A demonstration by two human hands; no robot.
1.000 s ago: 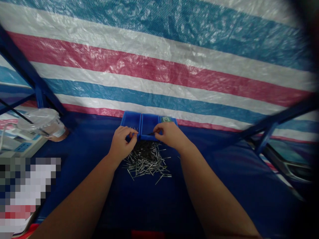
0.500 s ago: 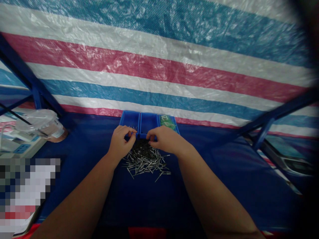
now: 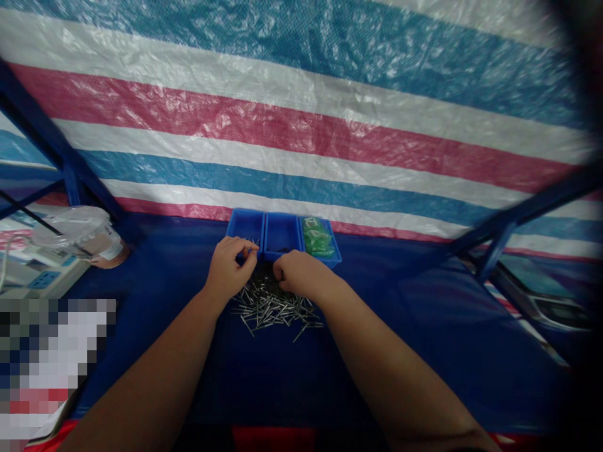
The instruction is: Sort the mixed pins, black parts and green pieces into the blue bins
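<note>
Head camera view: the bare left hand [image 3: 227,269] is at the near edge of the left blue plastic bin [image 3: 247,223], its thumb and forefinger brought narrowly together. Thin silver slivers show beside those fingertips; whether they are gripped or lie in the bin, I cannot tell. The bare right hand [image 3: 304,274] reaches in front of the middle blue plastic bin [image 3: 282,233], its fingers curled down over the darker far part of a loose pile of thin silver metal pins [image 3: 276,309]. Its fingertips are partly hidden, so I cannot tell what it holds.

The pile lies on the blue-covered bench [image 3: 273,376] between the forearms, with its pins pointing every way and a few strays at its near edge. Beyond it, the bins stand in a side-by-side row with the right blue plastic bin [image 3: 337,256], which contains green plastic packets [image 3: 318,238].

Farther left are a clear plastic lidded cup [image 3: 101,245] with a black straw [image 3: 35,216] and a white power strip [image 3: 51,276] with blue sockets. Nearer on that side, a patch is pixelated. A grey-and-dark device [image 3: 556,309] sits at far right. Behind the bins rises a blue, white and red striped plastic sheet [image 3: 282,129], flanked by dark blue frame bars [image 3: 541,208].
</note>
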